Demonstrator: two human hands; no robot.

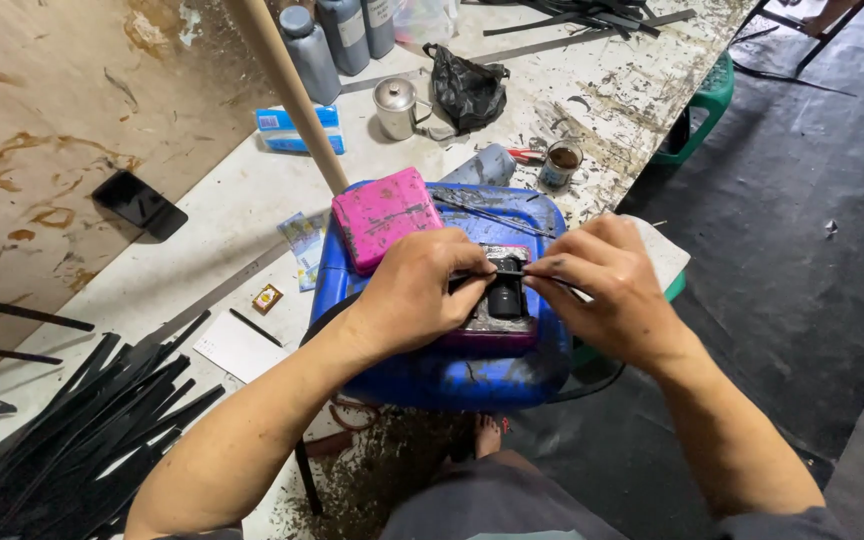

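Note:
My left hand (pixel 420 292) and my right hand (pixel 602 285) meet over a blue plastic jerrycan (pixel 452 375) lying flat on the table. Both pinch a thin black strip (pixel 512 272) stretched between their fingertips. Just under the strip sits a small black cylindrical piece (pixel 504 297) on a dirty pink block (pixel 497 330). A second pink block (pixel 384 215) lies on the can's far left corner, just beyond my left hand.
A pile of black strips (pixel 72 430) covers the table's near left. A wooden stick (pixel 292 95), grey bottles (pixel 312 50), a metal cup (pixel 395 105), a black bag (pixel 467 90), a small jar (pixel 560 165), a phone (pixel 139 205) and green stools (pixel 710 100) stand around.

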